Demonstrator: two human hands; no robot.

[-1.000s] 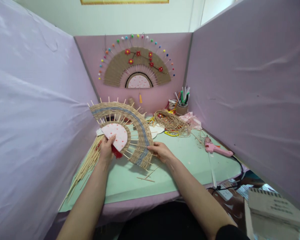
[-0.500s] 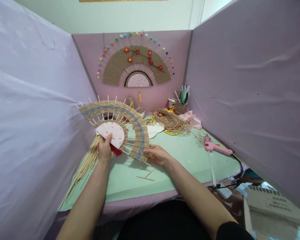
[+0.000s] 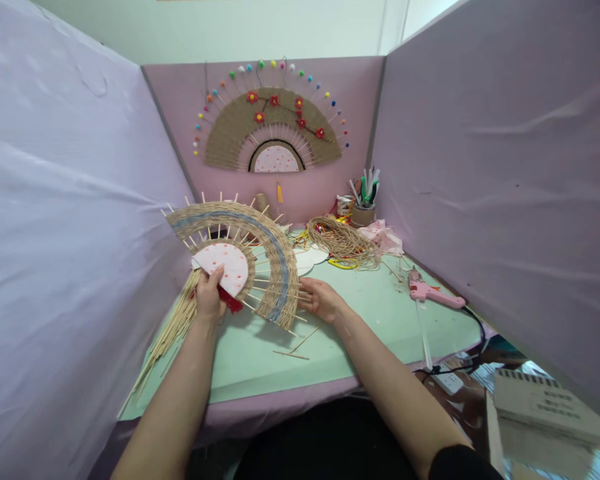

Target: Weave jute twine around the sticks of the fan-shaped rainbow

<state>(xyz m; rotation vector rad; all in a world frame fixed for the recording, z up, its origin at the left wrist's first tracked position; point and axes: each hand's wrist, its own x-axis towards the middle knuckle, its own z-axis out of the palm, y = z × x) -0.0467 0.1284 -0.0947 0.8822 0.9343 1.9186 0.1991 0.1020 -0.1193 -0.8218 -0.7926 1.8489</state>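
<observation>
Your left hand (image 3: 211,295) is gripping the woven fan (image 3: 282,263), your right hand (image 3: 323,300) is curving at its four-o'clock edge, fingers' hold unclear

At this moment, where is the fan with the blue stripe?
In the head view, the striped fan is left of centre over the table, below the flowered fan, with the left hand holding it and the right hand at its outer edge.

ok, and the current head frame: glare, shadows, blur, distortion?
Head view: diffuse light, soft shadow on the table under the held fan, no strong glare on it; same view: stretched toward the edges, lettering on the cardboard too soft to read.
</observation>
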